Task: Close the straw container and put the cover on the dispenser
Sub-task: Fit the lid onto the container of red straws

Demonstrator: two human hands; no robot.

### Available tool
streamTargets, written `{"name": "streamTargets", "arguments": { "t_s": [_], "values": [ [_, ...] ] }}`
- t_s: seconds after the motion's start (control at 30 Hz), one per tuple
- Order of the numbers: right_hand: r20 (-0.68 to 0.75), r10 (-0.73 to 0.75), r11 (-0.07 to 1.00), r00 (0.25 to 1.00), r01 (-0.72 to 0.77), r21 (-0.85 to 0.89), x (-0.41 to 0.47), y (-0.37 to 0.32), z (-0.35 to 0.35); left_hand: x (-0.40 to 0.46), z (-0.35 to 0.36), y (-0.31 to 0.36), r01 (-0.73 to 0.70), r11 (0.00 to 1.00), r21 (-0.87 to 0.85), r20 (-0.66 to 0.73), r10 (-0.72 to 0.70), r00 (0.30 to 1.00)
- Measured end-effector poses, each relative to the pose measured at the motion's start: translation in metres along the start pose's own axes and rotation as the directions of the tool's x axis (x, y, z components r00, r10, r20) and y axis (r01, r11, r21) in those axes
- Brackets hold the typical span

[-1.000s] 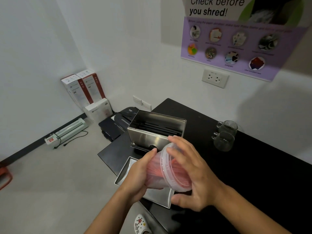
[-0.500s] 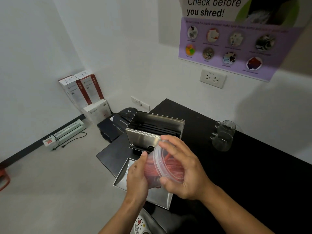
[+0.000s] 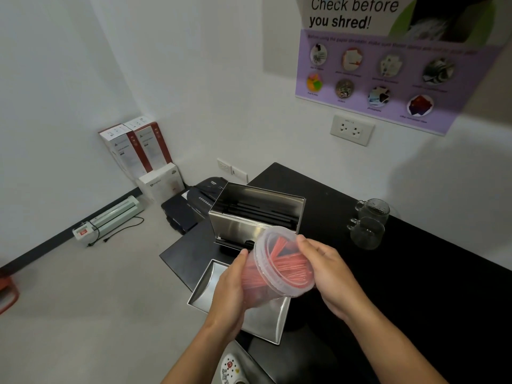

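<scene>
The clear round plastic straw container (image 3: 273,268), packed with thin red straws (image 3: 288,266), is held in the air over the near edge of the black bench (image 3: 415,273), directly above the shallow stainless-steel cover (image 3: 266,320) that lies upside down there. The left hand (image 3: 228,286) wraps the tub's body from below and behind, its grip closed on the wall; the right hand (image 3: 329,275) is closed on the rim of the translucent lid (image 3: 285,261), fingertips at the top edge and palm along the right side. The tub lies tilted, its long axis running from lower left up to the right, lid end raised and turned toward the camera; the straws inside follow roughly that axis. The lid appears seated on the mouth, though whether it is pressed home all round cannot be confirmed from this angle. Judged handling: light, thin-walled and somewhat flexible, smooth enough to slip, so it is best held around the body with pressure applied at the lid's rim rather than its centre. The open rectangular stainless-steel dispenser (image 3: 257,214) stands just behind the hands, uncovered. The cover looks stiff and smooth with thin edges, best taken by its two long sides. Two clear glass mugs (image 3: 370,223) stand well apart to the right.
</scene>
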State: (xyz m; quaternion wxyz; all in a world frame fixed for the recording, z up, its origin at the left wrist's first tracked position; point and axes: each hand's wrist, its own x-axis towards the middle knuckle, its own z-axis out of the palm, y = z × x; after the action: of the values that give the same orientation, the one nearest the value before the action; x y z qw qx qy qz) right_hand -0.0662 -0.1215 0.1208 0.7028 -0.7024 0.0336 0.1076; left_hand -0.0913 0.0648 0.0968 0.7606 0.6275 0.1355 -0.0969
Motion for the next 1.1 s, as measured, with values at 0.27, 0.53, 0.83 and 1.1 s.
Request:
{"name": "streamTargets", "arguments": {
  "t_s": [0.27,0.53,0.83,1.1],
  "values": [
    [-0.091,-0.025,0.999,0.996,0.023,-0.022,0.008,0.001,0.002,-0.008,-0.001,0.022,-0.336,0.886,0.32,-0.228,0.416,0.88],
    [-0.122,-0.021,0.989,0.992,0.003,-0.147,0.014,-0.009,0.015,-0.015,0.012,0.026,-0.379,0.872,0.31,-0.081,0.422,0.903],
    [-0.159,-0.022,0.969,0.987,-0.018,-0.245,0.024,0.002,0.023,-0.017,0.017,0.018,-0.316,0.905,0.286,-0.249,0.388,0.887],
    [-0.173,-0.09,0.979,0.981,0.055,-0.198,0.018,0.007,0.026,-0.012,0.012,0.027,-0.266,0.937,0.224,-0.258,0.321,0.911]
  ]
}}
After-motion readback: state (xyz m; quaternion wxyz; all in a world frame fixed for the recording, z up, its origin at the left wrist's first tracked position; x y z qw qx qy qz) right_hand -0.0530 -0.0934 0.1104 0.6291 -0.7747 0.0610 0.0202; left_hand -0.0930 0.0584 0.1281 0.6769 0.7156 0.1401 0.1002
